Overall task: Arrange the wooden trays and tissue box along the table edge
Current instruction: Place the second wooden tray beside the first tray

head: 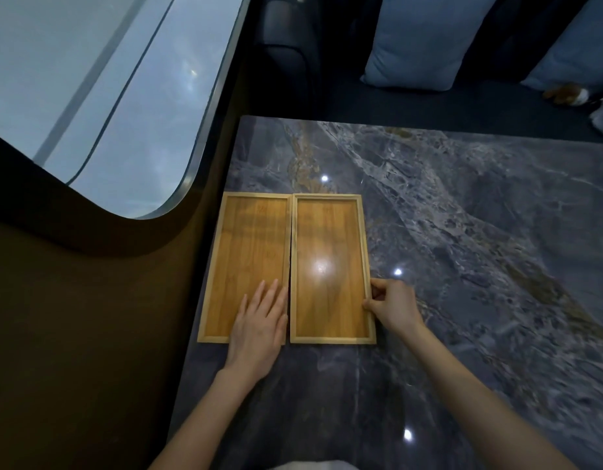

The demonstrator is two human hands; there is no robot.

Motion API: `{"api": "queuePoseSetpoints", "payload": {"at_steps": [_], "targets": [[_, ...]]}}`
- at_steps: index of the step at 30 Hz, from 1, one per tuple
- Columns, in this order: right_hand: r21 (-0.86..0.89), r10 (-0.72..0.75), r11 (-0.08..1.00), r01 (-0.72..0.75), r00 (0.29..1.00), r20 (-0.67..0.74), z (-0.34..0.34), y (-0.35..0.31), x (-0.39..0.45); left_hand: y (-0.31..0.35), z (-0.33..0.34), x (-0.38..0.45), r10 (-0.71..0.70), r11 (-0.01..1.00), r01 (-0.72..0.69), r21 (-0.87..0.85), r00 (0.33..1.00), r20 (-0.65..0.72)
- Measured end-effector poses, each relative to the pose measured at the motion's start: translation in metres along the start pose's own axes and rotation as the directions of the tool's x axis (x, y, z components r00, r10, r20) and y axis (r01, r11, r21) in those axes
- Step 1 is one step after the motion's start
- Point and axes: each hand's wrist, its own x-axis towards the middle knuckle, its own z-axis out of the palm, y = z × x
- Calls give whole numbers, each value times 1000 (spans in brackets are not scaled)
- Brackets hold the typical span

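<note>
1. Currently squaring up two wooden trays side by side at the left edge of the marble worktop (462, 232), long sides touching or nearly so.
2. Left hand (259, 320) released and flat, fingers spread, pressing down on the near end of the left tray (249, 249) — steadying it rather than gripping.
3. Right hand (391, 307) pinching the outer rim of the right tray (327, 252) near its front corner, thumb and fingers closed on the thin wall.
4. Left tray lying right along the worktop edge by the window wall; right tray just beside it, near ends almost level.
5. No tissue box anywhere in view — judged the tray step nearly done, box step not yet begun.
6. Next move likely calls for a small nudge to close the seam, then letting go and finding the box.
</note>
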Motion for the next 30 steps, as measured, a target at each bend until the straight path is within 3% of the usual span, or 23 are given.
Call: {"api": "queuePoseSetpoints", "payload": {"at_steps": [3,7,30], "targets": [[3,-12,1000,12,1000,12,1,0,-2,-10,4,-1,24,1000,-24,-5,995,95],[2,-39,999,39,999,12,2,0,-4,-9,2,-2,12,1000,-12,2,992,124],[-20,-36,999,35,999,-37,8,2,-8,-8,3,-5,22,1000,-22,5,995,102]]}}
